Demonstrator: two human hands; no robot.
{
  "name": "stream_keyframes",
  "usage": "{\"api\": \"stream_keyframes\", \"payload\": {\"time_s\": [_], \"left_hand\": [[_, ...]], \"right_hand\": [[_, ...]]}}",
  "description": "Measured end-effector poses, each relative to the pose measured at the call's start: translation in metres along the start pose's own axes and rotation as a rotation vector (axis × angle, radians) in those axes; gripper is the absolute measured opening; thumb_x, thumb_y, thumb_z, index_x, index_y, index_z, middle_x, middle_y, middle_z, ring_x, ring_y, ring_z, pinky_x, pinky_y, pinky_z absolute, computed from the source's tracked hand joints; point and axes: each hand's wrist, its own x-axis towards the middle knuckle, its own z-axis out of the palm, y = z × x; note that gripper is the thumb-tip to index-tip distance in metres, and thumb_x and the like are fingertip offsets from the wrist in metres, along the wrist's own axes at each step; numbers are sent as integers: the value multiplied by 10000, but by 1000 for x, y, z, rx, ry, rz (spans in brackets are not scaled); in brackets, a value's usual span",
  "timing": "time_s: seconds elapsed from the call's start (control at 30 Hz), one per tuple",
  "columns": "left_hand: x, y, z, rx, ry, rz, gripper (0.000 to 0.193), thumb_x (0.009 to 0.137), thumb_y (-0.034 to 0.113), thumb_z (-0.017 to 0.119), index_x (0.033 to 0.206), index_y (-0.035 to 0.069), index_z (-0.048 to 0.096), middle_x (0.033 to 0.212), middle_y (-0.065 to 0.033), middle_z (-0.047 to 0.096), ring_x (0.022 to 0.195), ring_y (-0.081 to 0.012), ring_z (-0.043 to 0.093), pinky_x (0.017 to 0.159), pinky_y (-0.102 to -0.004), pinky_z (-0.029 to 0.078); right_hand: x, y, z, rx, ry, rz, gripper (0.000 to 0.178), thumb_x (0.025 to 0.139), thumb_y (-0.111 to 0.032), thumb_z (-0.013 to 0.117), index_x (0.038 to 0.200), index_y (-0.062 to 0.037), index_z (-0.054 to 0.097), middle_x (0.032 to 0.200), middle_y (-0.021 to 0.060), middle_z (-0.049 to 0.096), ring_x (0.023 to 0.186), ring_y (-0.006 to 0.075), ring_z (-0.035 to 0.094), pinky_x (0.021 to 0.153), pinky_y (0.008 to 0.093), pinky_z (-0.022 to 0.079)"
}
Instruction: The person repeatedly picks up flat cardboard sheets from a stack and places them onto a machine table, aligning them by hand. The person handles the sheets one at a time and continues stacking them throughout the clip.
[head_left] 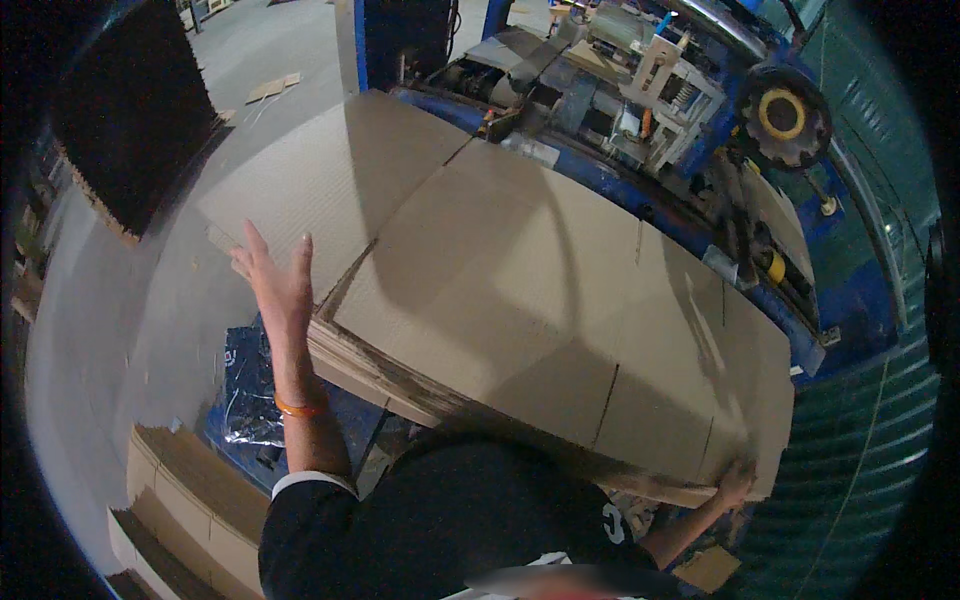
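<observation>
A stack of flat brown cardboard sheets (500,270) lies in front of me, its layered edges showing along the near side. Dark slots and crease lines run across the top sheet. My left hand (280,285) is raised beside the stack's left end, over a projecting cardboard panel (310,180). Its fingers are spread and hold nothing; an orange bracelet (300,408) circles that wrist. At the near right corner, my right hand (737,484) grips the cardboard edge, with its fingers partly hidden there.
A blue machine (630,190) with rollers and a dark wheel (785,115) borders the far side. More folded cardboard (200,490) stands at lower left, near a dark plastic bag (250,385). A tall dark stack (135,110) stands at upper left; a green corrugated wall (850,450) is at right.
</observation>
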Motion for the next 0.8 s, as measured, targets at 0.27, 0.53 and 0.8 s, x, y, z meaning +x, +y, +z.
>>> {"api": "stream_keyframes", "payload": {"time_s": [0.27, 0.53, 0.8], "left_hand": [[62, 63, -10, -744, 49, 428, 595, 874, 108, 518, 1374, -35, 231, 1387, -205, 335, 1258, -249, 365, 1018, -309, 282], [30, 6, -12, -587, -229, 62, 373, 808, 179, 579, 1115, -30, 541, 1075, -93, 567, 945, -181, 511, 836, -310, 390], [-71, -18, -3, -357, -596, 650, 271, 829, -7, 505, 1093, 16, 564, 1218, -143, 509, 1121, -239, 474, 952, -344, 362]], "right_hand": [[38, 29, 7, 1017, 449, 98, 582, 872, -368, 506, 1252, 65, 426, 1272, 203, 469, 1138, 296, 473, 937, 385, 384], [10, -14, -110, 1704, 194, 35, 445, 822, -99, 585, 1231, 13, 450, 1208, 128, 520, 1020, 259, 534, 878, 382, 430], [-174, -97, -131, 901, -388, -630, 337, 798, -151, 599, 1132, -102, 581, 1145, 81, 579, 1084, 271, 534, 911, 418, 431]]}}
